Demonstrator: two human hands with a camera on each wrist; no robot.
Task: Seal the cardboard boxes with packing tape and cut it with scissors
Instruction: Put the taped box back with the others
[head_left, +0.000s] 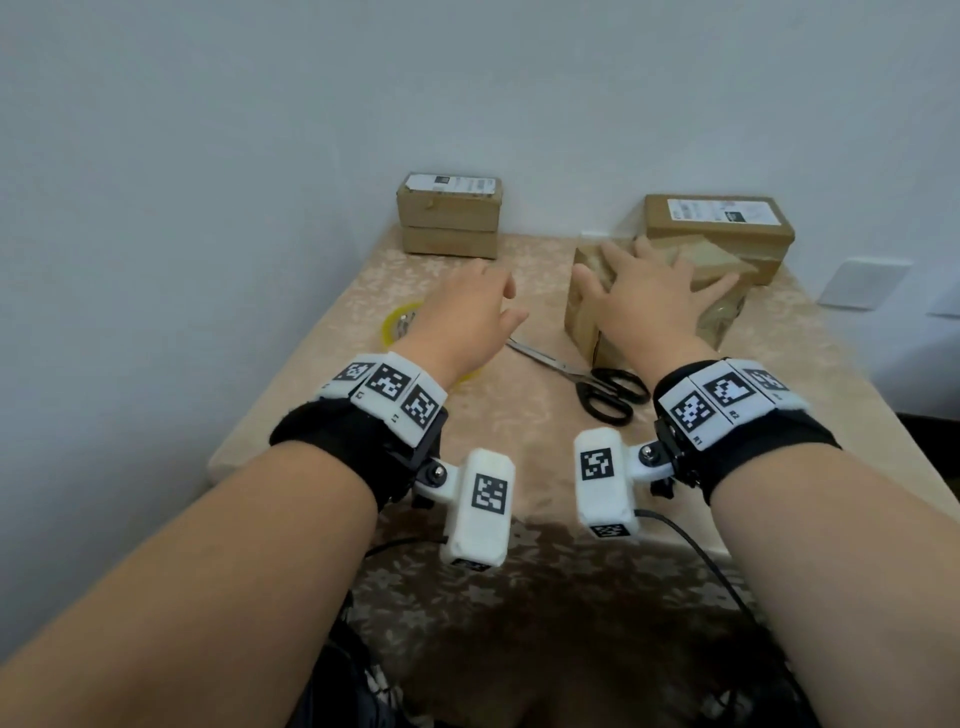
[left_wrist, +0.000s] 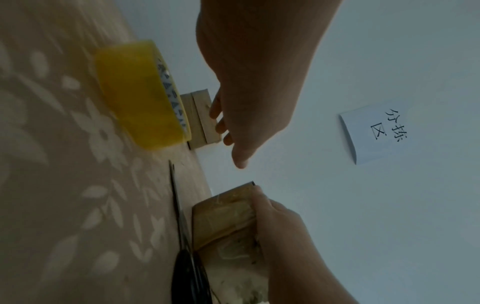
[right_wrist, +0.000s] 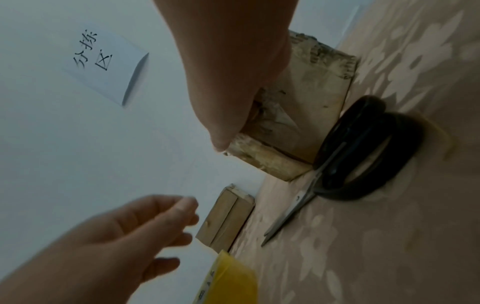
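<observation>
A table (head_left: 519, 415) with a beige floral cloth stands against a pale wall (head_left: 467, 78), and a white paper note (left_wrist: 374, 133) with handwritten characters hangs on that wall. At the far right of the table a labelled cardboard box (head_left: 719, 228) sits by the wall; at the far left, 2 smaller boxes (head_left: 449, 218) are stacked, the upper one labelled. In front of the right box stands a worn, tape-covered box (head_left: 587, 312), touching or just beside it. The right hand (head_left: 644, 301) lies on top of this worn box with fingers spread and thumb down its near-left edge. Black-handled scissors (head_left: 608, 392) lie on the cloth, jaws shut, handles just beside the worn box's near corner, blades pointing left. A yellow roll of packing tape (left_wrist: 140, 96) lies flat near the left edge, partly hidden under the left wrist in the head view. The left hand (head_left: 462, 317) hovers above the table between roll and worn box, fingers loosely bent, holding nothing. The 2 hands are apart.
</observation>
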